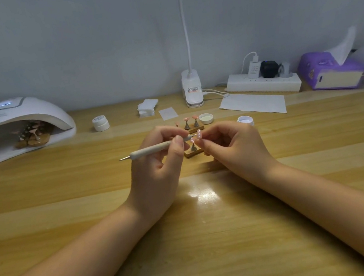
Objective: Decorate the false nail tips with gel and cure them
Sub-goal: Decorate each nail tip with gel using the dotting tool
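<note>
Left hand gripping dotting pen, right hand pinching pink nail tip, wooden table

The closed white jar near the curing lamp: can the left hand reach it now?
Probably not at once: the left hand grips the dotting pen. The table toward the closed white jar lies bare.

A pale grey dotting pen with a metal tip crosses above a striped honey-yellow wooden table. Glossy pink false nail tips top small tan wooden stands, one seemingly pearl-dotted. The dome-shaped white curing lamp shows a blue display; the tissue box is purple.
</note>
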Motion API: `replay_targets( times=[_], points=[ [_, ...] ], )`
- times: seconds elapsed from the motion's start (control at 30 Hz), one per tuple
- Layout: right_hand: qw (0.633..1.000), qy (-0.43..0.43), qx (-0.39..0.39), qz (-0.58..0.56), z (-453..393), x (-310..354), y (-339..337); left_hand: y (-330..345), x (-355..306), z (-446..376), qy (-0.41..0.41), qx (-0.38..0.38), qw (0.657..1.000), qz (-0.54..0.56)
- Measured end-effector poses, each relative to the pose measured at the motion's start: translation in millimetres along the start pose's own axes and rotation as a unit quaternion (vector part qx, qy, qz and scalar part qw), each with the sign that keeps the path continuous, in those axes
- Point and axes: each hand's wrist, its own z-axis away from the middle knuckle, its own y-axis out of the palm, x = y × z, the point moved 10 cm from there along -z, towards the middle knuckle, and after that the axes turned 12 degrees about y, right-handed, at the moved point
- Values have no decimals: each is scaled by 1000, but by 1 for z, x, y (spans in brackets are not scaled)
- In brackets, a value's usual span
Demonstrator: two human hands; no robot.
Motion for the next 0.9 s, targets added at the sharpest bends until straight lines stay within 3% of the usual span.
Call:
replay_targets(
  times=[0.9],
  points=[
    [1000, -1, 1, 5, 0, 1, 0, 6, 2, 1, 0, 34, 999, -16]
  ],
)
